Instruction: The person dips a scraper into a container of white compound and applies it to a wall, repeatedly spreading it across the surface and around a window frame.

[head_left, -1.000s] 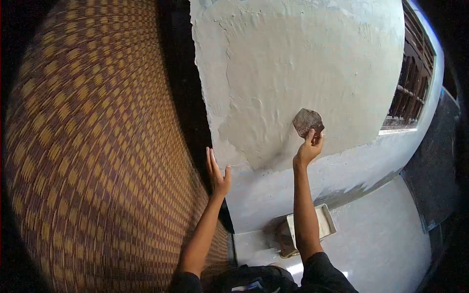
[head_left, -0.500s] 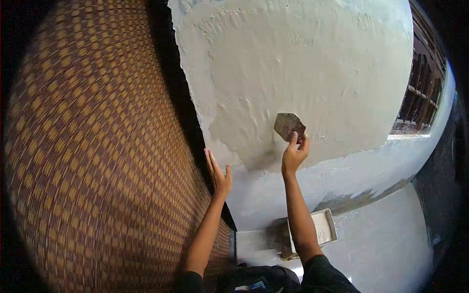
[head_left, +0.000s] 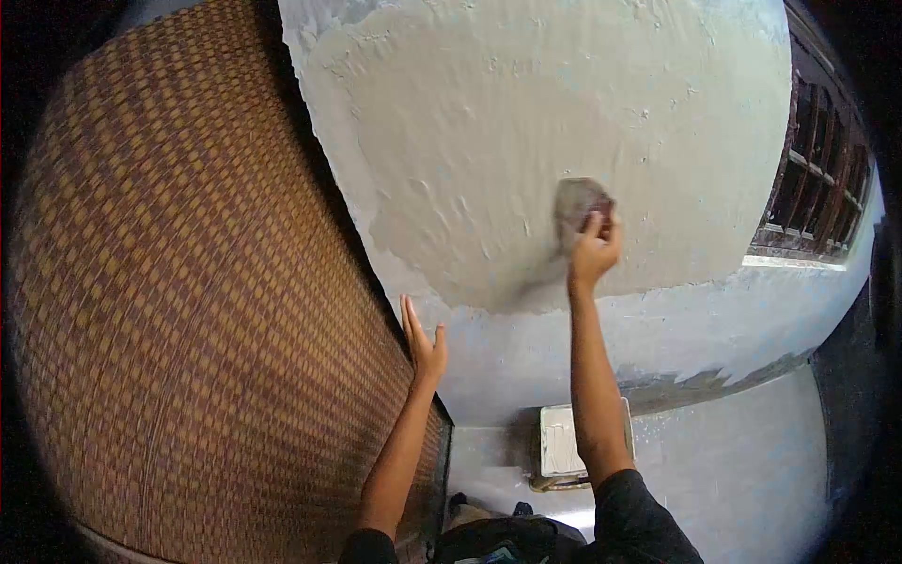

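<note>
My right hand [head_left: 595, 252] grips a flat, putty-smeared scraper [head_left: 577, 199], blurred by motion, with its dark reddish end between my fingers. The blade lies close over the patch of beige wet plaster [head_left: 460, 122] on the wall, and a shadow falls below it. Ridges and small lumps show across that coat. Lower left, my left hand [head_left: 427, 350] is open with its fingers stretched upward. It holds nothing and is nearest to the wall's left edge, just under the plaster patch.
A woven brown and yellow mat [head_left: 216, 301] runs along the left beside the wall edge. On the pale floor [head_left: 723, 451] stands a rectangular tub [head_left: 561, 444] of whitish paste, partly behind my right forearm. A barred window [head_left: 816, 179] is set in the wall at right.
My right hand has moved up and to the right with the scraper. My left hand stays open near the wall edge. The camera view has shifted slightly.
</note>
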`<state>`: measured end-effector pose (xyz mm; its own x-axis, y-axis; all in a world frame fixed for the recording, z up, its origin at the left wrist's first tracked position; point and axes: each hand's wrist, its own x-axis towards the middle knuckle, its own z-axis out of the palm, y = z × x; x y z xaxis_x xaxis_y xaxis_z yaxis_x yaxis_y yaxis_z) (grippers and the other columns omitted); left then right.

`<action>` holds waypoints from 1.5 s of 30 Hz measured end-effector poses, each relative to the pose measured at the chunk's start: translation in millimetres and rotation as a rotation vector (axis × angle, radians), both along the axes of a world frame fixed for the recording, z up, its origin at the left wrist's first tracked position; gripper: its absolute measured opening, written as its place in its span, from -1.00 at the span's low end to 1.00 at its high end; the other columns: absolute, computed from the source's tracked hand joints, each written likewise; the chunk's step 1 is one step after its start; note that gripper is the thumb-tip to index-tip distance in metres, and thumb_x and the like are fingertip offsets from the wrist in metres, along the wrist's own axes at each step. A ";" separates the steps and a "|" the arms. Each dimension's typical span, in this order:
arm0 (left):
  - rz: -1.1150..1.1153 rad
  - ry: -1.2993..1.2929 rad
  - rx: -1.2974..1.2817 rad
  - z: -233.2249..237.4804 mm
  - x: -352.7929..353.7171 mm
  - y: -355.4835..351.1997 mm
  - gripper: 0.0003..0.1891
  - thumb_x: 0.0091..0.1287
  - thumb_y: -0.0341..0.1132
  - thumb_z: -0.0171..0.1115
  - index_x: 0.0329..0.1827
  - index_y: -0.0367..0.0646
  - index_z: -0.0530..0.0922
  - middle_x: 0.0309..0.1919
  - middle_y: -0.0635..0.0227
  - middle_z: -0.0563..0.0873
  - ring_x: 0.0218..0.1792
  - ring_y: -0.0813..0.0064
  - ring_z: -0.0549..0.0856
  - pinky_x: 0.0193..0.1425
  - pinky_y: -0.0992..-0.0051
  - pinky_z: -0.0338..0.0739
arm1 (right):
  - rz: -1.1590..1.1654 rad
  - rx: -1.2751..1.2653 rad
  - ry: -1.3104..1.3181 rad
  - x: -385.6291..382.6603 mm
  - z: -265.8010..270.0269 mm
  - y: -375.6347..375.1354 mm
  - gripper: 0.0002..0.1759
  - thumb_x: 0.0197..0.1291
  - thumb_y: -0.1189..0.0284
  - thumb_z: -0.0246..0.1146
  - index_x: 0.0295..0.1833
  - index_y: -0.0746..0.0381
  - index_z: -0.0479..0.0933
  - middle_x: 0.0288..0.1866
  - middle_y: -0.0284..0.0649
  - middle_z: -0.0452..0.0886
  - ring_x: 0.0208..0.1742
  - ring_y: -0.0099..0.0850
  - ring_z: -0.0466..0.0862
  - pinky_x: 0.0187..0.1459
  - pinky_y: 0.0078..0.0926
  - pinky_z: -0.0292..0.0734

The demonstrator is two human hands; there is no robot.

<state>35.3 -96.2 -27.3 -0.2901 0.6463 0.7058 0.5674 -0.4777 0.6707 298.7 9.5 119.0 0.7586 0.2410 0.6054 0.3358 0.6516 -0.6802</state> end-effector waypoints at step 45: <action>-0.064 -0.206 -0.981 -345.9 306.0 -196.7 -0.38 0.44 -0.29 0.14 0.50 -0.29 0.19 0.41 -0.07 0.33 0.42 -0.05 0.32 0.52 0.14 0.16 | 0.660 -1.350 -0.552 325.4 -546.8 -206.2 -0.72 0.32 0.21 0.26 0.01 0.09 0.72 -0.22 0.02 0.74 -0.19 -0.09 0.77 -0.14 -0.20 0.62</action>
